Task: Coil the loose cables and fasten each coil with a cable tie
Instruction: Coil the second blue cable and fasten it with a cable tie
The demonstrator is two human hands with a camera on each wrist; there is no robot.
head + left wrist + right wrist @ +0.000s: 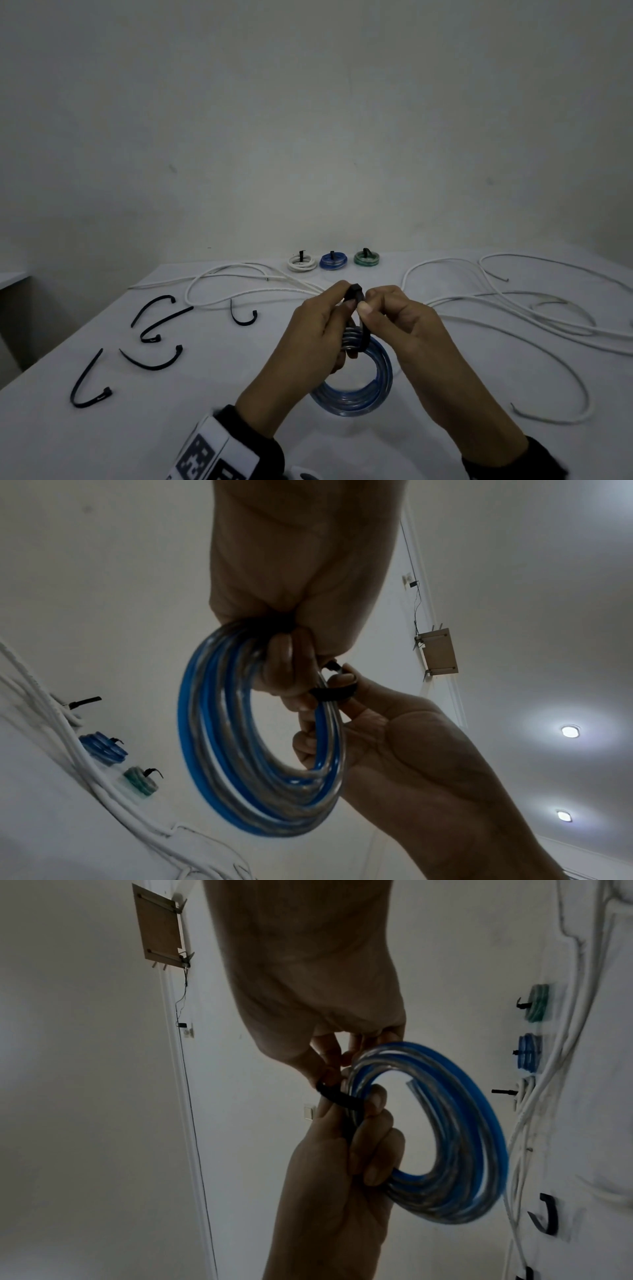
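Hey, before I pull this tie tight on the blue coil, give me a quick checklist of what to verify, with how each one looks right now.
1. Blue coil gathered in neat loops: ok.
2. Left hand grips the coil at its top: ok.
3. Black cable tie wrapped around the bundle: ok.
4. Right hand pinches the tie: ok.
5. Tie's tail threaded through its head: cannot tell, fingers hide it.
6. Cable's cut end tucked under the tie: not ok, it sticks into the coil's opening.
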